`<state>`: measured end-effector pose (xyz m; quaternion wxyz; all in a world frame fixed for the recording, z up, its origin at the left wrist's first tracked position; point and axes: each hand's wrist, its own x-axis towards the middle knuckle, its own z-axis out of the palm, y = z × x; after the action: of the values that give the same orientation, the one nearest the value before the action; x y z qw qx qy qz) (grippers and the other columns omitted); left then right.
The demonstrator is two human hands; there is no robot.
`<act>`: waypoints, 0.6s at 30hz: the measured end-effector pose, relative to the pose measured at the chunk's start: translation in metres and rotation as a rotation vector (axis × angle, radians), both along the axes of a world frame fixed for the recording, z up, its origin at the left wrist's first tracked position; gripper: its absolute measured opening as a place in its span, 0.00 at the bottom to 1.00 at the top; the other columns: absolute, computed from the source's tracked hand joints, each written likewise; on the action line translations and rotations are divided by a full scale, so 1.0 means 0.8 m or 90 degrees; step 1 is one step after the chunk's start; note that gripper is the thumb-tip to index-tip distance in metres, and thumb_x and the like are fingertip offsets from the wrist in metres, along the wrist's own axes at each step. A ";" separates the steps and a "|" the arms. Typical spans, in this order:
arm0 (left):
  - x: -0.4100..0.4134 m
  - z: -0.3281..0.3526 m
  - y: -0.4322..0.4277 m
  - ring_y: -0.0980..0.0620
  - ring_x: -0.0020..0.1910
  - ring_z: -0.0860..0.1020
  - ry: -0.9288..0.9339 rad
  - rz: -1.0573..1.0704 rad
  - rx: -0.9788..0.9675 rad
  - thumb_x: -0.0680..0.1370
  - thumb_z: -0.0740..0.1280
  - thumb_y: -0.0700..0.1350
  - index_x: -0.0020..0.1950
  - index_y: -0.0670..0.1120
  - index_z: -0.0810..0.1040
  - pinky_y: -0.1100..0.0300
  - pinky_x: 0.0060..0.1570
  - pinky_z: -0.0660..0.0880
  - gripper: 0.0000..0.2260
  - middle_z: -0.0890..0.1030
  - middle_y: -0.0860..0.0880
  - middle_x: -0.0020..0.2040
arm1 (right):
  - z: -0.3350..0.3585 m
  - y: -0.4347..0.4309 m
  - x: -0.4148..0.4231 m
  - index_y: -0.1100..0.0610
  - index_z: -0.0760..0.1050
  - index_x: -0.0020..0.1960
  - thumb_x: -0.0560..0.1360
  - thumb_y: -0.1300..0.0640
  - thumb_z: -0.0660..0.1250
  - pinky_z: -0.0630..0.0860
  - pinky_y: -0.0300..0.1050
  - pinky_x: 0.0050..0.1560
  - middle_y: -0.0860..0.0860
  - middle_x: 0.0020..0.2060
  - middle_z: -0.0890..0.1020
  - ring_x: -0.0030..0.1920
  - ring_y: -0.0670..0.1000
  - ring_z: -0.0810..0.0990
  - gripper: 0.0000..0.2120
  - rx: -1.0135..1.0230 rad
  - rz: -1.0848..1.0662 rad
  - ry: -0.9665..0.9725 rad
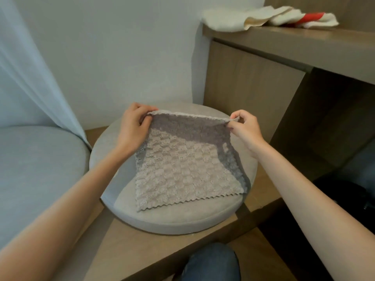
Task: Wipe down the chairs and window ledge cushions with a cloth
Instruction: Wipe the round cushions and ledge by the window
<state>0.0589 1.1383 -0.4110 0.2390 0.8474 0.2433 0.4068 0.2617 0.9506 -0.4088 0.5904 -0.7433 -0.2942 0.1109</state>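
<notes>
1. Both hands pinch the cloth's [182,169] far corners: left hand [133,126], right hand [244,128].
2. Its near edge rests on the round cushion [113,175].
3. Wiping looks barely begun; I'd guess the blue cushion [36,171] and the chairs remain.

Middle of round cushion [162,220] hidden under cloth [182,169]. Its top corners are buried in the pinches of left hand [134,126] and right hand [245,128]. Left edge cuts blue cushion [36,169], far side behind curtain [30,78]. Bottom edge cuts knee [211,262]. Right edge cuts desk [284,47]; under it a dark object [353,195], can't identify.
</notes>
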 end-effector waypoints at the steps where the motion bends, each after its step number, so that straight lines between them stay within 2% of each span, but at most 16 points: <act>1: -0.007 -0.004 -0.010 0.51 0.45 0.70 0.007 -0.010 0.014 0.78 0.62 0.33 0.56 0.43 0.81 0.62 0.45 0.63 0.12 0.72 0.48 0.46 | -0.001 -0.010 -0.003 0.56 0.70 0.39 0.75 0.70 0.62 0.77 0.34 0.41 0.54 0.40 0.73 0.42 0.48 0.75 0.11 0.013 0.024 0.057; 3: -0.024 -0.016 -0.029 0.50 0.44 0.70 0.024 -0.042 0.029 0.77 0.64 0.32 0.53 0.43 0.82 0.61 0.44 0.63 0.11 0.72 0.49 0.43 | -0.008 -0.033 -0.012 0.58 0.69 0.38 0.75 0.72 0.60 0.80 0.42 0.47 0.57 0.42 0.73 0.46 0.51 0.77 0.12 0.016 0.059 0.115; 6: -0.050 -0.034 -0.054 0.48 0.45 0.74 0.050 -0.127 0.003 0.75 0.67 0.34 0.49 0.42 0.82 0.57 0.48 0.69 0.07 0.76 0.48 0.43 | -0.036 -0.070 -0.024 0.58 0.70 0.37 0.77 0.71 0.59 0.79 0.36 0.42 0.54 0.41 0.76 0.46 0.49 0.77 0.13 -0.053 0.079 0.058; 8: -0.067 -0.048 -0.065 0.49 0.46 0.75 0.108 -0.185 -0.005 0.73 0.67 0.41 0.46 0.43 0.83 0.55 0.50 0.70 0.07 0.77 0.48 0.43 | -0.060 -0.090 -0.033 0.57 0.71 0.36 0.77 0.69 0.59 0.76 0.37 0.46 0.51 0.40 0.78 0.47 0.47 0.77 0.14 -0.121 0.101 0.010; 10: -0.084 -0.062 -0.072 0.50 0.48 0.73 0.199 -0.233 -0.012 0.69 0.64 0.53 0.45 0.46 0.84 0.55 0.52 0.69 0.14 0.76 0.50 0.45 | -0.079 -0.104 -0.043 0.57 0.72 0.34 0.77 0.70 0.57 0.74 0.36 0.48 0.50 0.43 0.80 0.49 0.43 0.78 0.15 -0.178 0.114 -0.014; 13: -0.101 -0.079 -0.075 0.55 0.55 0.70 0.316 -0.257 -0.023 0.66 0.63 0.66 0.45 0.55 0.84 0.57 0.59 0.66 0.19 0.75 0.55 0.52 | -0.091 -0.113 -0.057 0.57 0.74 0.32 0.77 0.70 0.57 0.73 0.27 0.35 0.48 0.43 0.82 0.44 0.33 0.79 0.18 -0.203 0.074 -0.033; 15: -0.108 -0.082 -0.073 0.56 0.57 0.70 0.287 -0.243 -0.069 0.67 0.62 0.69 0.43 0.57 0.84 0.58 0.59 0.66 0.20 0.75 0.57 0.54 | -0.090 -0.112 -0.063 0.55 0.77 0.36 0.79 0.67 0.56 0.73 0.28 0.32 0.45 0.42 0.81 0.42 0.36 0.79 0.18 -0.188 -0.004 -0.079; 17: -0.106 -0.079 -0.069 0.56 0.57 0.71 0.226 -0.220 -0.092 0.72 0.60 0.67 0.40 0.57 0.84 0.56 0.59 0.67 0.19 0.76 0.57 0.53 | -0.088 -0.106 -0.062 0.54 0.78 0.47 0.81 0.60 0.55 0.72 0.31 0.41 0.46 0.48 0.80 0.46 0.41 0.78 0.13 -0.202 -0.087 -0.141; 18: -0.102 -0.077 -0.067 0.56 0.57 0.72 0.206 -0.210 -0.087 0.75 0.60 0.65 0.42 0.56 0.84 0.53 0.60 0.68 0.19 0.76 0.56 0.53 | -0.088 -0.102 -0.060 0.54 0.76 0.54 0.82 0.56 0.55 0.72 0.37 0.47 0.49 0.54 0.78 0.50 0.45 0.76 0.11 -0.232 -0.103 -0.138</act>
<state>-0.0226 1.0850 -0.4725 0.3171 0.9117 0.1640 0.2034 0.2134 0.8691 -0.4795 0.4184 -0.8663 -0.2707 0.0338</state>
